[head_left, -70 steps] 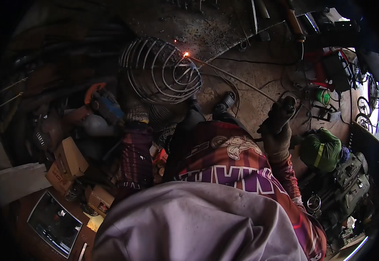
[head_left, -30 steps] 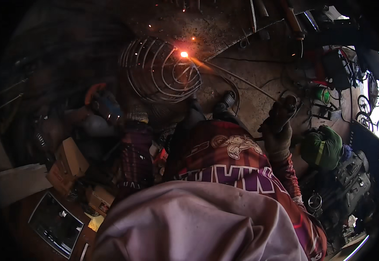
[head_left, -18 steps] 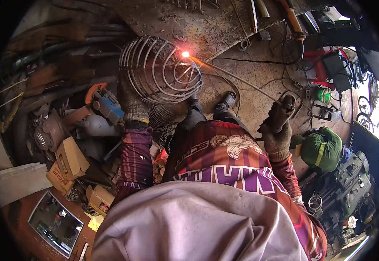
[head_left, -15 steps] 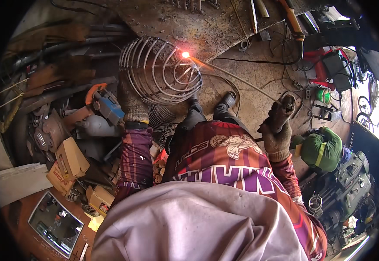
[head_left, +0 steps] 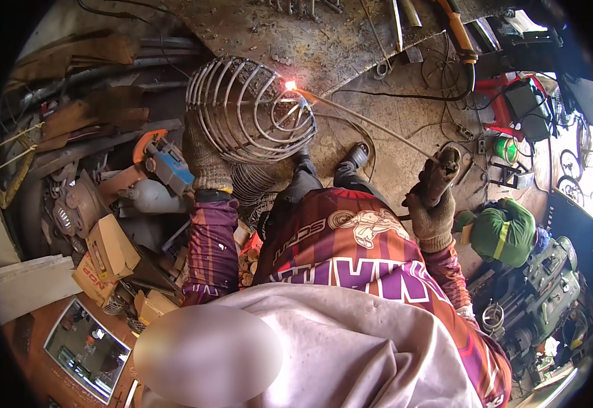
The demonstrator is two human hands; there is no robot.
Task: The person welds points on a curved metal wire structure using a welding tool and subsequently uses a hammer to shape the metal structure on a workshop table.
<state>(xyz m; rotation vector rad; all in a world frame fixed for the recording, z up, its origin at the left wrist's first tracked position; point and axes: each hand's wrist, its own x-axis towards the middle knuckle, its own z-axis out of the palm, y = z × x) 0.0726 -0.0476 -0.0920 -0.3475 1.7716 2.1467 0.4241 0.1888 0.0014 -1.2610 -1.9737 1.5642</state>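
A round cage of bent metal rods (head_left: 242, 103) is held up at the edge of the metal worktable. My left hand (head_left: 208, 160), in a dirty knitted glove, grips its left side; the fingertips are partly hidden by shadow and rods. My right hand (head_left: 436, 204), also gloved, is closed around a dark electrode holder (head_left: 449, 160). From the holder a long thin welding rod (head_left: 371, 121) slants up and left. Its far end meets the cage's upper right rim in a bright glowing arc (head_left: 291, 86).
The dirty metal worktable (head_left: 269, 34) carries scraps. An orange-handled tool (head_left: 456, 30) lies on it at right. Cables (head_left: 405, 97) trail over the floor. Left are a blue and orange machine (head_left: 167, 163) and cardboard boxes (head_left: 113, 245). A person in green (head_left: 504, 232) crouches at right near machinery.
The glow at the rod's tip is slightly smaller and less orange. Both my hands and the cage stay almost where they were.
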